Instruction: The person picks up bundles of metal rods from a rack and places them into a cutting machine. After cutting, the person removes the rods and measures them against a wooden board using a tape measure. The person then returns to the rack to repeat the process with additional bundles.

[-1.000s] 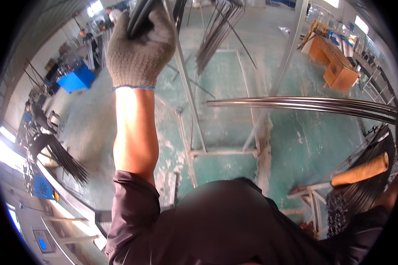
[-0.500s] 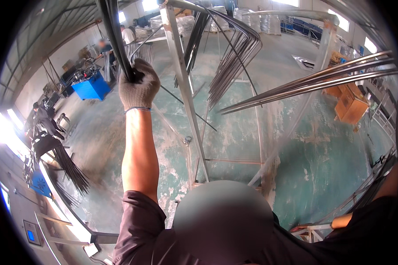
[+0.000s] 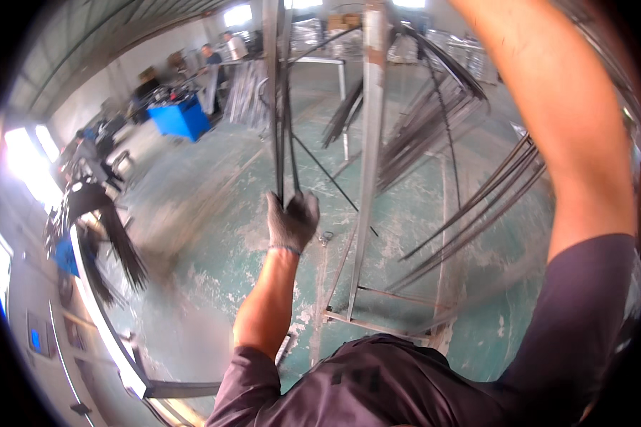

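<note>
Left hand (image 3: 290, 220) in grey knit glove stays clamped on thin dark metal rods (image 3: 283, 107), now lower in view; right hand out of frame.

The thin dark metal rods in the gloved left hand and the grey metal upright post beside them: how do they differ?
The thin dark metal rods are slim and dark; the grey metal upright post is broad and pale. The grey-gloved left hand grips the rods; no hand touches the post. The rods form a bundle; the post is one piece of a frame on the floor. Both are long, metal and run nearly vertical.
</note>
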Available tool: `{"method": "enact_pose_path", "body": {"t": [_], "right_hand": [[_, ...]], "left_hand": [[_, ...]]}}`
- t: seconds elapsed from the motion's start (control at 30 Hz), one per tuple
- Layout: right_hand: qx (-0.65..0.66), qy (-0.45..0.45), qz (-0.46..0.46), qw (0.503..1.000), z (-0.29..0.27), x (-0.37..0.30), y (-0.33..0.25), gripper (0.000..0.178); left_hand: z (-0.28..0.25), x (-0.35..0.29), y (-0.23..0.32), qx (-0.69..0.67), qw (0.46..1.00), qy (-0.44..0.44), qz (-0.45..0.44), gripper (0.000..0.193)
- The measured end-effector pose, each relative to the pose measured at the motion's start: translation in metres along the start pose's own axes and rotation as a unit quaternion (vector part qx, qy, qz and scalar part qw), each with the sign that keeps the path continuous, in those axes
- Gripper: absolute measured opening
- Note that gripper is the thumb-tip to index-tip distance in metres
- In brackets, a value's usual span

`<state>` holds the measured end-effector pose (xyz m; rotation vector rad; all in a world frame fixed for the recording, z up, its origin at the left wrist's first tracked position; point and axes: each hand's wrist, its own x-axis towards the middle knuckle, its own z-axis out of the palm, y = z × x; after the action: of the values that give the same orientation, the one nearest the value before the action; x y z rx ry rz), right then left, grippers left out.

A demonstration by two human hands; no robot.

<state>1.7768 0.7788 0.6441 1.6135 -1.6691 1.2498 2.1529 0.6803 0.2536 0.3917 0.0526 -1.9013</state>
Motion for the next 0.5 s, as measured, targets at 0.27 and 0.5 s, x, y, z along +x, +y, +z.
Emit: {"method": "enact_pose_path", "body": {"t": [0.27, 0.5], "right_hand": [[0.036, -0.081, -0.047, 0.995, 0.216, 0.095, -0.011, 0.023], [0.033, -0.148, -0.127, 0.98, 0.311, 0.097, 0.084, 0.026]], "left_hand": [[-0.179, -0.085, 0.019, 0.04, 0.997, 0.058, 0.037, 0.057], [-0.213, -0.184, -0.046, -0.03, 0.965, 0.233, 0.115, 0.049]]}}
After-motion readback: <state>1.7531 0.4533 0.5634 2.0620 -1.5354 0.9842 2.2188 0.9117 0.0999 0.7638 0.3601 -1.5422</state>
